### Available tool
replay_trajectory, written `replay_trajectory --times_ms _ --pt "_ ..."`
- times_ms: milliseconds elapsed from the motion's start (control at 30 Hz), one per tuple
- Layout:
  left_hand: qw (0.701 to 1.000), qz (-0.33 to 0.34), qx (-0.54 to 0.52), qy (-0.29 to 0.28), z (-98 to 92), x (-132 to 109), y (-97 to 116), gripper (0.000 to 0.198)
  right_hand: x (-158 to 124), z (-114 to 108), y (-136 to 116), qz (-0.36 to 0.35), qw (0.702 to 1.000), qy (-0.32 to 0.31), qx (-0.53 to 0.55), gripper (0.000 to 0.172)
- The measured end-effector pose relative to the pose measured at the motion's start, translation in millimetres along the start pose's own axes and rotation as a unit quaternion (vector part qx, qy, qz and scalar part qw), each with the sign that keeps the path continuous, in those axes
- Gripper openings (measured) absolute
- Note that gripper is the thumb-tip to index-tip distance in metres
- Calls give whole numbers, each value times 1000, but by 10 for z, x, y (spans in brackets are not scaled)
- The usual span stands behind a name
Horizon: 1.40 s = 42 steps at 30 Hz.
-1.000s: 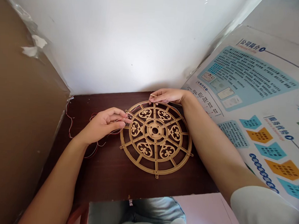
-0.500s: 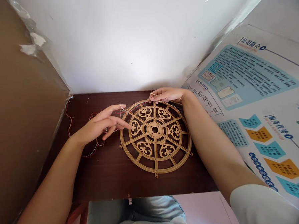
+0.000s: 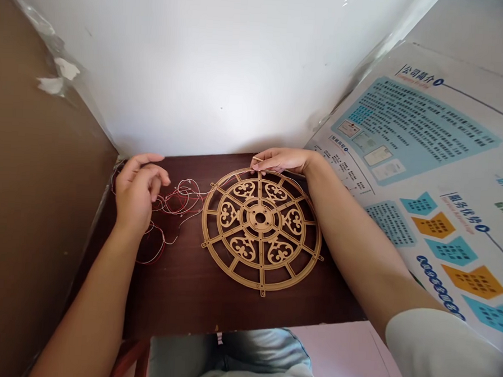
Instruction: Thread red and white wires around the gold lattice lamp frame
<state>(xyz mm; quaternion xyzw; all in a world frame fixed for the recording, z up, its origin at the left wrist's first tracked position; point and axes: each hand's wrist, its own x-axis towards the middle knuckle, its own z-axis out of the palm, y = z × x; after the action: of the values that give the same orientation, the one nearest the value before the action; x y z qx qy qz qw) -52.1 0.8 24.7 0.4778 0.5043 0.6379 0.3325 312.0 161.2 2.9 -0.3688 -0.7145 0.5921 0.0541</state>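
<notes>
A round tan openwork wooden wheel (image 3: 262,258) with scroll cutouts, spokes and small tabs on its rim lies flat on the dark table. My right hand (image 3: 280,159) is closed on its far rim, with the fingertips partly hidden; a thin wire runs along the rim beside it. My left hand (image 3: 140,185) is raised at the left, its fingers loosely bent and apart, and nothing shows in them. Tangled red and white wires (image 3: 183,199) lie between that hand and the wheel, with some reaching the wheel's left edge.
The dark brown table (image 3: 173,305) meets a white wall (image 3: 224,69) at the back. A brown panel (image 3: 31,199) stands close on the left. To the right leans a printed poster board (image 3: 422,141), near my right arm.
My left hand has moved left and back, away from the wheel's left edge, uncovering more of the wires. My right hand and the wheel have stayed in place.
</notes>
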Motion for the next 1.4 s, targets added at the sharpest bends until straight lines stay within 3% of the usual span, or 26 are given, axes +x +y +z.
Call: replay_trajectory --times_ms 133,233,300,400,500,600,733,833,967,1167,1267,1400 --pt "986 24 50 155 -133 157 -153 19 -3 -9 -22 -5 1000 -8 6 37" --pt "947 150 187 213 -171 154 -193 26 4 7 -31 -8 1000 -9 11 38" --pt "909 273 277 154 -126 64 -149 27 2 28 -31 -10 1000 -6 14 40" --pt "868 391 302 -50 -6 -114 -38 21 -30 43 -25 -12 1000 -4 19 41" --pt "867 349 294 -201 64 -214 23 24 -87 8 -5 -14 1000 -1 27 41" --pt "868 269 317 -274 46 -202 -2 29 -127 -58 35 -14 999 2 37 41" --pt "869 165 330 -330 -4 -138 -74 46 -138 -140 119 -8 998 19 54 44" --pt "868 139 344 -330 -10 -107 -111 53 -145 -189 198 -9 996 50 78 44" --pt "873 118 347 -320 -4 -91 -134 47 -150 -238 289 -14 988 87 124 45" --pt "866 46 375 -328 -34 -105 -116 38 -134 -267 350 -15 979 93 181 42" --pt "865 65 369 -333 -63 -96 -97 33 -125 -267 358 -16 977 88 193 38" --pt "891 69 345 -288 -81 -90 -67 32 -125 -262 355 -14 976 83 199 34"
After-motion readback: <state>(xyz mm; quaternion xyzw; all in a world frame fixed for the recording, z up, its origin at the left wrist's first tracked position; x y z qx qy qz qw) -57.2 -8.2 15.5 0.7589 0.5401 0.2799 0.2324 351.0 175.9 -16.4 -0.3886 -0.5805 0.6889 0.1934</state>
